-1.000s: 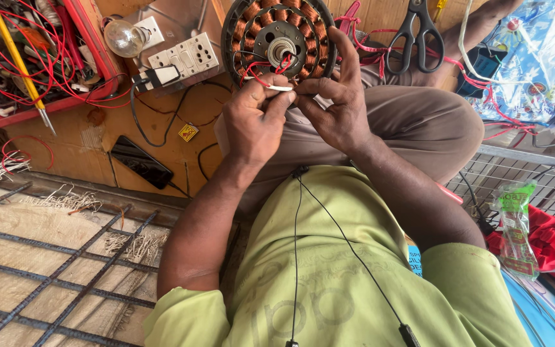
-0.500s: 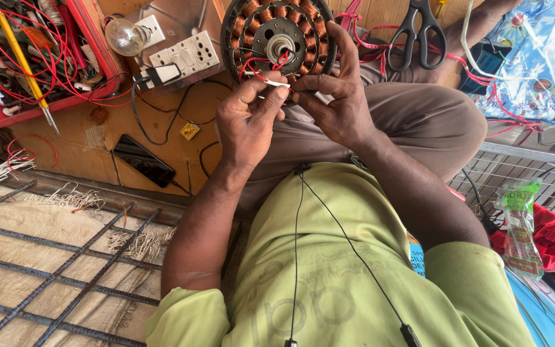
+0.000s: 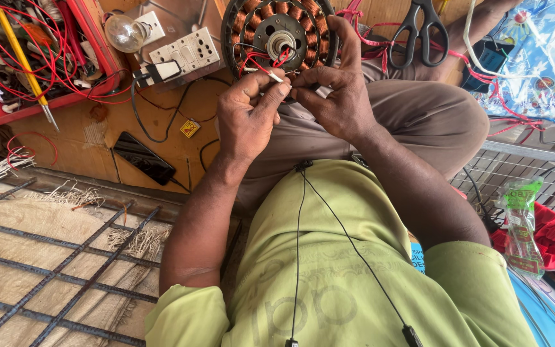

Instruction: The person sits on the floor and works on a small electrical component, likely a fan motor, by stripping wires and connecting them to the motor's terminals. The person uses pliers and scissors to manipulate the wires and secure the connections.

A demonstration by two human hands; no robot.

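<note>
- Hands met just below a round motor stator (image 3: pixel 277 26) with copper windings, which rested at the person's knee.
- Left hand (image 3: pixel 246 115) pinched the white-sleeved end of a red wire (image 3: pixel 258 64) between thumb and forefinger.
- Right hand (image 3: pixel 336 96) closed its fingertips on the same wire end, its forefinger stretched up along the stator's rim.
- Black scissors (image 3: pixel 422 29) lay beyond the right hand; a white socket board (image 3: pixel 184 51) and a bulb (image 3: pixel 123 32) sat beyond the left.
</note>
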